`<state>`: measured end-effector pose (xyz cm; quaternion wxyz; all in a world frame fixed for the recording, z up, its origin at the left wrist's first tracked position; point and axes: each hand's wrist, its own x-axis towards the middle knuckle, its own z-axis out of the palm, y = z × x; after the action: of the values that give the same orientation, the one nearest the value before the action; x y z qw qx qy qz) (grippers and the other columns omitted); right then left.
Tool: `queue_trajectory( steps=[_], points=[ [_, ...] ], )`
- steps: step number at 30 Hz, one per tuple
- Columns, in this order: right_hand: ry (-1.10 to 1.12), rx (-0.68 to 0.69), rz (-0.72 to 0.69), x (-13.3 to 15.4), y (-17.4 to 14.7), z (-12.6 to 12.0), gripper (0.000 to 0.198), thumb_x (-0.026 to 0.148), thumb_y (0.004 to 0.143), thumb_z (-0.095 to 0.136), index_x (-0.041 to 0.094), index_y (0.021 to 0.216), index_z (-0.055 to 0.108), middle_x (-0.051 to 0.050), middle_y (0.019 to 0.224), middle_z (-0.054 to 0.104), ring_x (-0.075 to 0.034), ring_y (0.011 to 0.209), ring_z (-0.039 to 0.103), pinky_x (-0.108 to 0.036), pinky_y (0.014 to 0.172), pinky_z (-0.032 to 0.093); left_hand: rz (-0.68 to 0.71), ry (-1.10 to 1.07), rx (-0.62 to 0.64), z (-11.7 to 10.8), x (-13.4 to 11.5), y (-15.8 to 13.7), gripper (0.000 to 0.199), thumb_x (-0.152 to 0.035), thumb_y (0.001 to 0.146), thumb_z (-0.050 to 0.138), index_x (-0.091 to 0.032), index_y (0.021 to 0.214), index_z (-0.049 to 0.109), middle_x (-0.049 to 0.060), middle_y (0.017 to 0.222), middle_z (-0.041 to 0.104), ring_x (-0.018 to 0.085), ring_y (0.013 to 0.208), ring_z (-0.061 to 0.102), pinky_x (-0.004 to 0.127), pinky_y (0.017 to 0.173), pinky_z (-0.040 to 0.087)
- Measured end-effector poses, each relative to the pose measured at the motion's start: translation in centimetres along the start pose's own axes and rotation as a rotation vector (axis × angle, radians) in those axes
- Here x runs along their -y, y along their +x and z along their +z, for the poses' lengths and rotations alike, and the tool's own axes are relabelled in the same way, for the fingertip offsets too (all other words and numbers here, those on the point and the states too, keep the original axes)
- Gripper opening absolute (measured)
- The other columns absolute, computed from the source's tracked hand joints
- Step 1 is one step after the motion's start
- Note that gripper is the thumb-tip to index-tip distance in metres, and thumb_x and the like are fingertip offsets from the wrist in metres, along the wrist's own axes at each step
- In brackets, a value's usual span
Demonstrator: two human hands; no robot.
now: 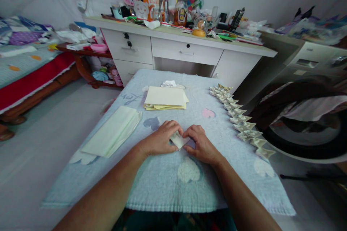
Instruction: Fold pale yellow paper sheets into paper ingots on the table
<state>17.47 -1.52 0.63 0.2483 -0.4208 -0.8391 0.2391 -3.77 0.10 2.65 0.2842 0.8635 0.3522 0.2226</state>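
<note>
A small piece of folded pale paper [179, 140] is between my two hands, low over the cloth-covered table. My left hand [164, 138] grips its left side with thumb and fingers. On its right side, my right hand [200, 143] pinches the edge, fingers curled. Part of the paper is hidden under the fingers. Beyond the hands lies a stack of cream and yellow paper sheets [165, 96]. To the left rests a pile of pale green-white paper [110, 131]. Along the right side runs a row of folded paper boat-like shapes [241, 119].
A light blue patterned cloth [162, 187] covers the table. Behind it stands a white desk [127, 45] crowded with jars, bags and small items. A front-loading washing machine [306, 115] is at the right, a bed [35, 75] at the left. White crumpled tissue [168, 83] lies behind the stack.
</note>
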Motion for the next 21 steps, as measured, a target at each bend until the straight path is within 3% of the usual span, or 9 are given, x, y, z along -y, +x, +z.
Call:
queue_trajectory(
  steps=[6, 14, 21],
  points=[
    [-0.046, 0.004, 0.001, 0.1, 0.2, 0.2, 0.032, 0.008, 0.069, 0.061, 0.023, 0.097, 0.062, -0.004, 0.096, 0.055, -0.022, 0.092, 0.044, -0.036, 0.084, 0.033, 0.04, 0.019, -0.008, 0.4, 0.1, 0.2, 0.018, -0.011, 0.073, 0.062, -0.021, 0.087, 0.063, 0.003, 0.096, 0.055, 0.019, 0.096, 0.052, 0.031, 0.088, 0.041],
    [-0.085, -0.081, -0.012, -0.1, 0.5, 0.5, 0.017, 0.01, 0.078, 0.058, 0.021, 0.089, 0.063, -0.005, 0.089, 0.057, -0.021, 0.088, 0.046, -0.035, 0.08, 0.035, 0.037, 0.094, -0.045, 0.5, 0.5, 0.4, 0.026, -0.015, 0.069, 0.069, -0.021, 0.094, 0.065, 0.004, 0.098, 0.058, 0.021, 0.097, 0.052, 0.033, 0.089, 0.041],
    [-0.093, -0.176, -0.042, -0.1, 0.3, 0.4, 0.017, 0.008, 0.077, 0.057, 0.02, 0.089, 0.061, -0.005, 0.09, 0.057, -0.021, 0.089, 0.046, -0.035, 0.082, 0.036, 0.112, 0.197, -0.065, 1.1, 1.1, 0.4, 0.011, -0.016, 0.083, 0.057, -0.019, 0.087, 0.067, 0.003, 0.088, 0.064, 0.018, 0.088, 0.056, 0.03, 0.08, 0.043]
  ],
)
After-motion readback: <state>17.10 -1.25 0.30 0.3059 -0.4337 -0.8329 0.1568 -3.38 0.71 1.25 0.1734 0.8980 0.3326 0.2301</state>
